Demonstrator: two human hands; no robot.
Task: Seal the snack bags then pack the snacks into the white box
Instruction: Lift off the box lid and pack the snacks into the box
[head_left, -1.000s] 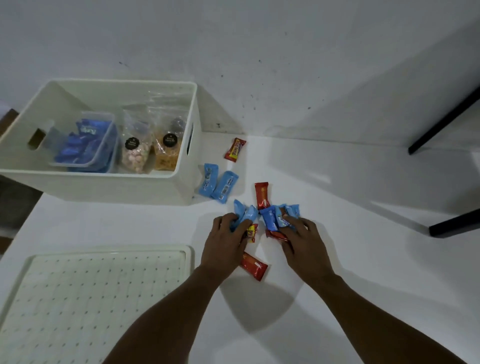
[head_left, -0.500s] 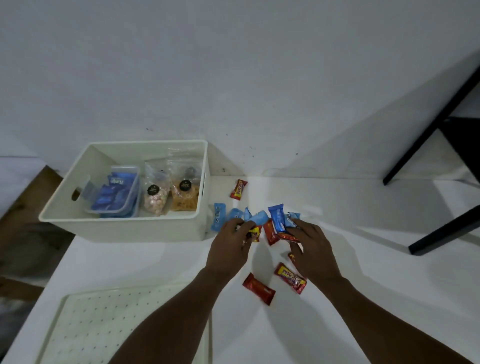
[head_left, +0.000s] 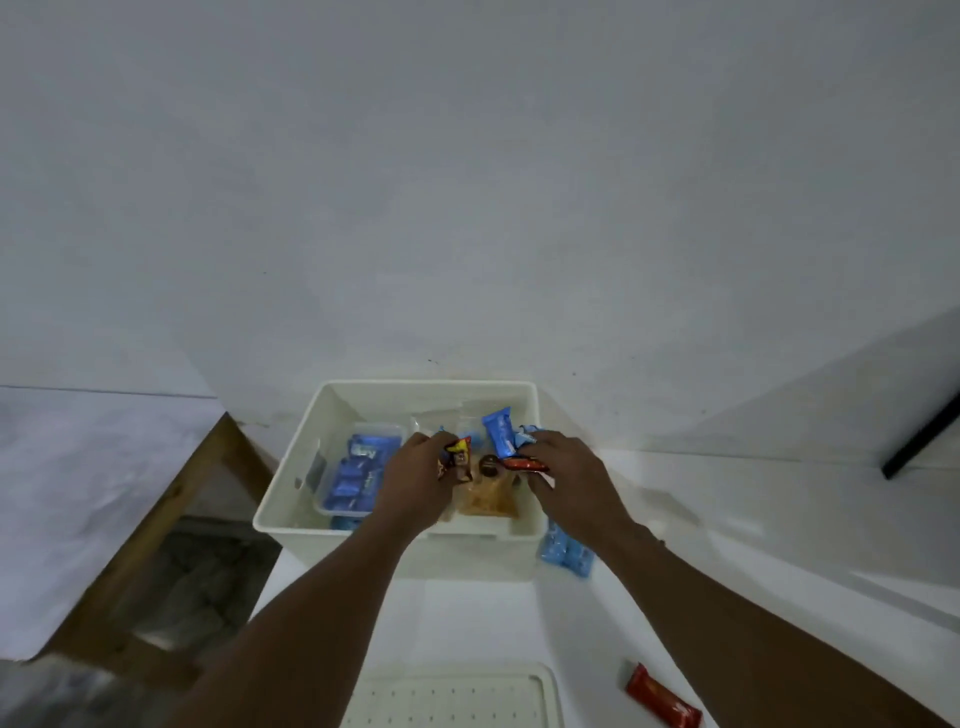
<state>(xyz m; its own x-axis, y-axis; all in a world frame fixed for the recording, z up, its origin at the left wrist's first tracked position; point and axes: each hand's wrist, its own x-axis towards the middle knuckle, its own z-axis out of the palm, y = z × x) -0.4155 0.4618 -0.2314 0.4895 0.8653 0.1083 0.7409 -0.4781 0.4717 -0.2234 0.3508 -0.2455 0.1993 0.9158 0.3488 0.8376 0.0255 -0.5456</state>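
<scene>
Foil-wrapped little snacks like these weigh next to nothing and crinkle, so we figure they slide out of a loose bunch easily; best pinched across the flat middle or scooped in a handful. Both hands are over the white box (head_left: 524, 395) right now: our left hand (head_left: 415, 475) has its fingers curled around a yellow-red pack (head_left: 460, 453), and our right hand (head_left: 563, 475) is closed over a blue pack (head_left: 498, 434) and a red pack (head_left: 524, 464), maybe more hidden under it. Inside the box we count one clear tub of blue packs (head_left: 358, 475) and one orange snack bag (head_left: 488, 499) that we can make out. Out on the tabletop (head_left: 779, 519) sit one red bar (head_left: 662, 699) and what looks like two blue packs (head_left: 566, 553) beside the box.
</scene>
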